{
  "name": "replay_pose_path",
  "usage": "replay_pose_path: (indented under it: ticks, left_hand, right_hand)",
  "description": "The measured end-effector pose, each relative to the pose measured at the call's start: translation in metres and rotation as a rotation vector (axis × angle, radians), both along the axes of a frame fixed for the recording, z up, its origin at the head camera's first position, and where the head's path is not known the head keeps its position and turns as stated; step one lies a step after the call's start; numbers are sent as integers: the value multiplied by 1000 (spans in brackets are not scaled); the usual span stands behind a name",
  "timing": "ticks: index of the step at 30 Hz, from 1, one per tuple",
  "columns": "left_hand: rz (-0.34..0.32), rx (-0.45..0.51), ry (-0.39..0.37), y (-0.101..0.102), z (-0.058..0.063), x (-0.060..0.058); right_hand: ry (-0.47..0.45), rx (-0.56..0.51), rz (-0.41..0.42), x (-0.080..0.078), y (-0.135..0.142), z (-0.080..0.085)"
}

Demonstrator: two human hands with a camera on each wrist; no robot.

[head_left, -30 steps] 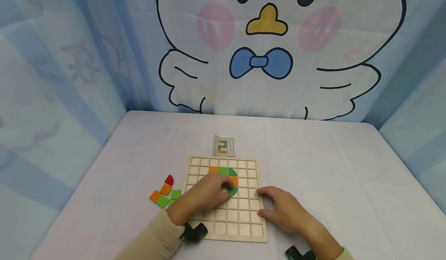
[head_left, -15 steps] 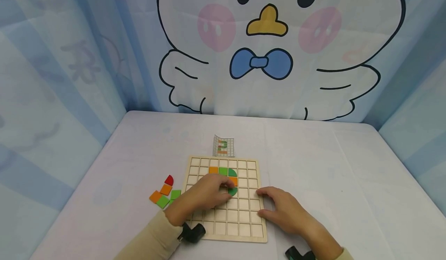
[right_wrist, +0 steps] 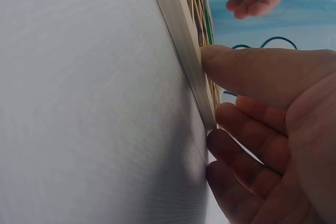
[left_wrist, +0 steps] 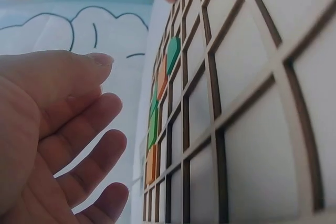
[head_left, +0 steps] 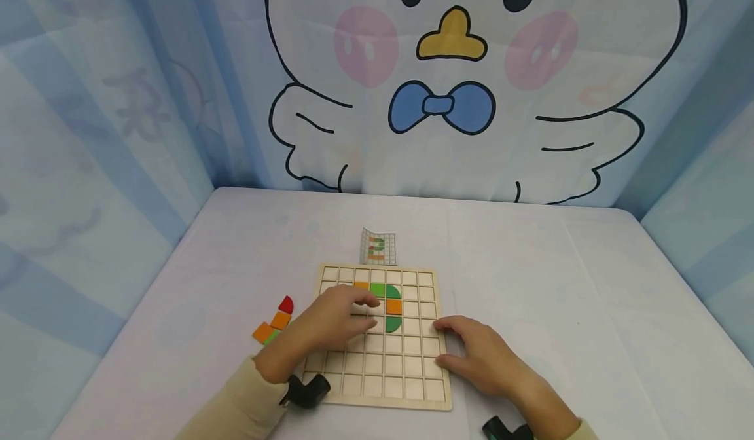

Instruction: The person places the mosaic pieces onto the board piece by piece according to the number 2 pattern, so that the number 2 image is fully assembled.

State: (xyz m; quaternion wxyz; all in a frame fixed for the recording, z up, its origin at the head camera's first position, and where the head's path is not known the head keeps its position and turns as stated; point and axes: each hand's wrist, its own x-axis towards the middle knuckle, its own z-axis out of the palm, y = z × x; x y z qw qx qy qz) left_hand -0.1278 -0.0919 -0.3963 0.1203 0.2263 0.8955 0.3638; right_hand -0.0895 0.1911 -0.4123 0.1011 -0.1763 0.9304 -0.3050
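Observation:
A wooden grid board (head_left: 406, 384) lies on the table, its cells divided by raised strips. In its upper part sit an orange square tile (head_left: 394, 306), a green square tile (head_left: 377, 289) and rounded dark green tiles (head_left: 393, 324); another orange tile is partly covered by the left hand. My left hand (head_left: 332, 315) hovers over the board's left half, fingers apart from the thumb and nothing between them. At the right edge my right hand (head_left: 480, 355) touches the board's rim with thumb and fingertips, as the right wrist view also shows.
Left of the board lie loose tiles: a red quarter-round tile (head_left: 286, 305), orange square tiles (head_left: 262, 332) and a green one partly behind the left arm. A small printed pattern card (head_left: 379, 249) stands beyond the board's far edge. Cartoon curtains surround the table.
My left hand has drawn back leftward from the dark green tile, leaving it and the orange tile above it in plain view. The right hand stays at the board's edge.

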Motion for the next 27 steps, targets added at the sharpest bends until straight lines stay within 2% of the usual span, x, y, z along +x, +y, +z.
replay_pose_path:
  ticks: [12, 19, 27]
  left_hand:
    - [138, -49, 63, -25, 4, 4]
    - [217, -74, 50, -41, 3, 5]
    - [273, -82, 14, -56, 4, 8]
  right_hand:
    - [3, -6, 10, -1, 0, 1]
    - [-1, -11, 13, 0, 1, 2]
    - [3, -13, 11, 0, 0, 0]
